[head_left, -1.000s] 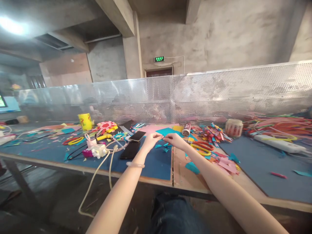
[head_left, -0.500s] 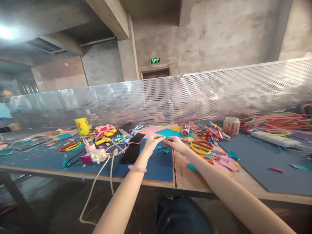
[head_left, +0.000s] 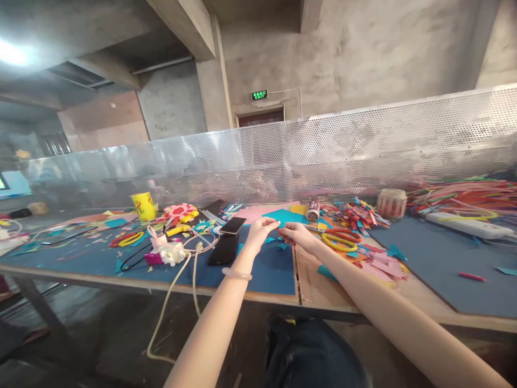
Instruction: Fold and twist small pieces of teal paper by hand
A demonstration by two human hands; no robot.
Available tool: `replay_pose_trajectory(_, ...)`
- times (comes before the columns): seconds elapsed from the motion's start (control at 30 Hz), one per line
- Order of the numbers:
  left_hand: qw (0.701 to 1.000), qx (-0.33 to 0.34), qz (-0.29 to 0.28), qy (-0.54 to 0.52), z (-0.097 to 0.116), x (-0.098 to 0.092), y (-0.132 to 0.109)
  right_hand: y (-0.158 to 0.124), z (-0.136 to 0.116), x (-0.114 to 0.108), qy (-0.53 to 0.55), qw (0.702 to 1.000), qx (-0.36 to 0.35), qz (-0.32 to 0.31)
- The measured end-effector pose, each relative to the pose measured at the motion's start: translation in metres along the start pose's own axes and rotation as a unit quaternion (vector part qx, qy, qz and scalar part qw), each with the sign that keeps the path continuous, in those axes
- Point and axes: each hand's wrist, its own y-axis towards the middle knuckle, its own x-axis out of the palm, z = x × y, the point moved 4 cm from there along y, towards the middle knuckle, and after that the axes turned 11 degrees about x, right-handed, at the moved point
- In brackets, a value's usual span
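Over the blue mat (head_left: 266, 275), my left hand (head_left: 260, 235) and my right hand (head_left: 301, 236) face each other with their fingertips close together. Each is pinched closed at a small piece of blue paper (head_left: 279, 228), mostly covered by the fingers. A pale bangle (head_left: 237, 274) circles my left wrist. Just beneath the fingertips lie small blue paper pieces (head_left: 284, 246). Behind them is a larger blue paper sheet (head_left: 283, 215). Two dark phones, one (head_left: 223, 250) nearer and one (head_left: 233, 226) farther, lie left of my left hand.
Right of my hands are scissors (head_left: 341, 242), pink paper scraps (head_left: 385, 264), a brown bottle (head_left: 313, 210) and a jar (head_left: 391, 203). Leftward lie a cabled white plug cluster (head_left: 172, 253), more scissors (head_left: 128, 238) and a yellow can (head_left: 144, 207). A perforated metal screen (head_left: 194, 167) runs behind.
The view has shifted slightly, so the table's things appear a little farther right. My fingertips have drawn slightly apart, and less of the small blue paper shows between them.
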Motion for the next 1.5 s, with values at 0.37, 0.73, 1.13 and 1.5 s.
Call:
replay_pose_trajectory(0.37, 0.998, -0.042, -0.038, -0.015, -0.01, 0.003, 0.002, -0.004, -0.01, -0.006, -0.097, 0.994, -0.021, 0.044)
replay_pose_trajectory(0.73, 0.998, -0.02, -0.015, -0.061, -0.011, 0.001, 0.003, -0.007, -0.016, -0.003, -0.324, 0.888, -0.186, 0.268)
replay_pose_trajectory(1.13, 0.997, -0.022, 0.02, -0.069, -0.011, -0.001, 0.004, -0.021, -0.023, 0.012, -0.522, 0.758, -0.209, 0.33)
replay_pose_trajectory(1.5, 0.998, -0.012, 0.005, -0.067, -0.009, 0.0, 0.002, -0.017, -0.019, 0.012, -0.557, 0.745, -0.19, 0.314)
